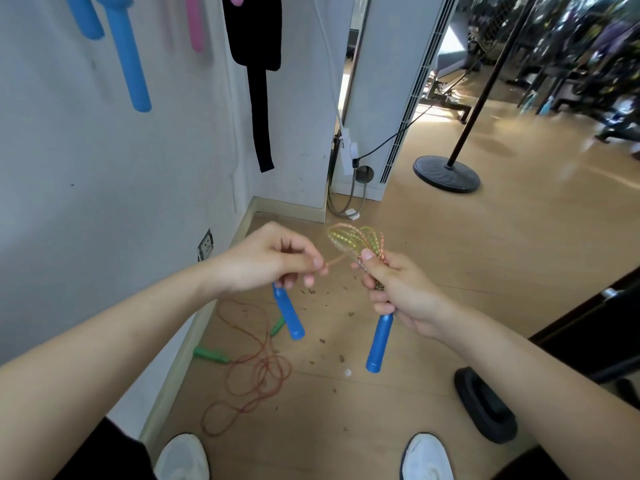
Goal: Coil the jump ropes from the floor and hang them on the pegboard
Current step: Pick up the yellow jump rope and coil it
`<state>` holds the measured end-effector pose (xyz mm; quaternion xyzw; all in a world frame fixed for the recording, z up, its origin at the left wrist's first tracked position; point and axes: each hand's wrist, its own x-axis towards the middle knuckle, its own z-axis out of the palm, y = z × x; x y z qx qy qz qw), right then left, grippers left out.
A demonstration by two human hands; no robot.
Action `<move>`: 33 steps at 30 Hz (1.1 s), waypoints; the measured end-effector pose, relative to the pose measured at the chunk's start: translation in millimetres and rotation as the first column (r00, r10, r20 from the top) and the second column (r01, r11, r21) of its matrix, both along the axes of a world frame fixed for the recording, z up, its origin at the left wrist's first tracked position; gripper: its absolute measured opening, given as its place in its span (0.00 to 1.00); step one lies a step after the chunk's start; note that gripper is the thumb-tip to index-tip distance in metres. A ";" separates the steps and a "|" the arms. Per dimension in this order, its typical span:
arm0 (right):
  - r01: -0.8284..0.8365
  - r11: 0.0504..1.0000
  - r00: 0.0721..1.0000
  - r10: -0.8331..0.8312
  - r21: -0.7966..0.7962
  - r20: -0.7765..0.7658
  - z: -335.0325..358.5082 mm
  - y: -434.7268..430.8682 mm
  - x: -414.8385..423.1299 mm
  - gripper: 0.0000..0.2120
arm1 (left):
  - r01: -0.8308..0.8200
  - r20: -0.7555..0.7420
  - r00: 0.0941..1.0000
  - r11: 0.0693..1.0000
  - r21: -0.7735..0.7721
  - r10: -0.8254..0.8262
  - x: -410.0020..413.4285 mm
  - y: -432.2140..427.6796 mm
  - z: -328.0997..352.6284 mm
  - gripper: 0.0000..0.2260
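Observation:
My right hand point(398, 289) grips a bundle of yellowish rope loops point(353, 239) and one blue handle point(379, 344) that hangs below it. My left hand point(273, 258) pinches the free strand of the same rope, and the second blue handle point(289, 315) dangles under it. A red-brown rope point(256, 372) with green handles point(211, 355) lies tangled on the wooden floor near the wall. Blue handles point(128, 53) and a pink handle point(194, 22) hang on the white wall at upper left.
A black strap point(259, 81) hangs on the wall. A white air-conditioner column point(391, 81) stands in the corner, with a black pole stand base point(446, 173) to its right. A black object point(485, 405) lies on the floor beside my white shoes point(427, 457).

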<state>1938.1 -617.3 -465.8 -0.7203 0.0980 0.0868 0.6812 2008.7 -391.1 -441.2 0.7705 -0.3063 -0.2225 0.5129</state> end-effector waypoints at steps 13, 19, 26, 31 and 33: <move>-0.501 0.782 0.851 0.523 -0.371 -0.048 28.5 -14.9 -13.3 0.14 | 0.183 -0.077 0.983 0.945 0.270 -0.168 23.8 12.9 -40.2 0.12; -0.634 0.411 0.652 0.739 -0.655 -0.168 27.4 -7.3 -21.4 0.13 | 0.178 0.035 0.978 0.909 0.378 -0.206 29.8 7.3 -42.0 0.09; -0.733 0.185 0.562 0.707 -0.655 -0.429 3.1 0.5 -19.6 0.14 | 0.121 0.216 0.957 0.944 0.307 -0.193 20.8 -15.9 -37.8 0.06; -0.752 0.384 0.645 0.596 -0.536 -0.478 -5.9 -2.0 -13.5 0.14 | 0.048 0.276 0.958 0.991 0.121 -0.080 -1.2 -30.9 -25.6 0.06; -0.719 0.555 0.692 0.522 -0.418 -0.499 -4.3 -4.4 -11.3 0.14 | 0.030 0.242 0.969 0.998 0.048 -0.040 -8.1 -31.3 -21.5 0.06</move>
